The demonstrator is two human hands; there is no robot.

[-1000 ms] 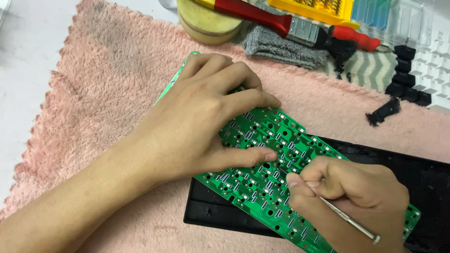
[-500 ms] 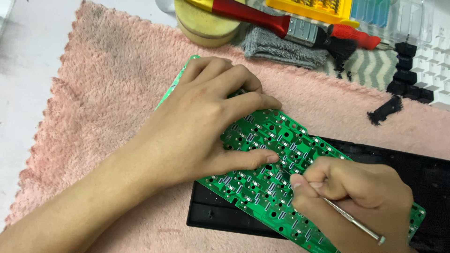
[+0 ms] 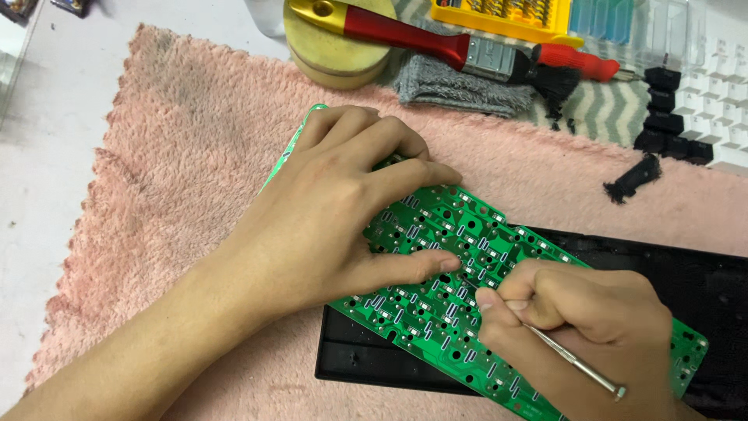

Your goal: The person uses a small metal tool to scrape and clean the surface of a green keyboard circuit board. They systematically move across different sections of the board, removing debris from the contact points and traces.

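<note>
1. The circuit board (image 3: 460,257) is glossy green laminate dotted with small silvery metal pads.
2. The thin tool (image 3: 573,360) is bare, shiny metal.
3. The towel (image 3: 171,171) is pink, fuzzy cloth.
4. The tray (image 3: 366,359) looks like matt black plastic.
5. The brush (image 3: 436,43) has a glossy red handle and a metal ferrule.

A white tabletop (image 3: 54,156) is covered by a pink fleece cloth (image 3: 179,148); on the cloth are laid a black keyboard case (image 3: 374,362), a grey rag (image 3: 444,82) and black keycaps (image 3: 662,117).
</note>
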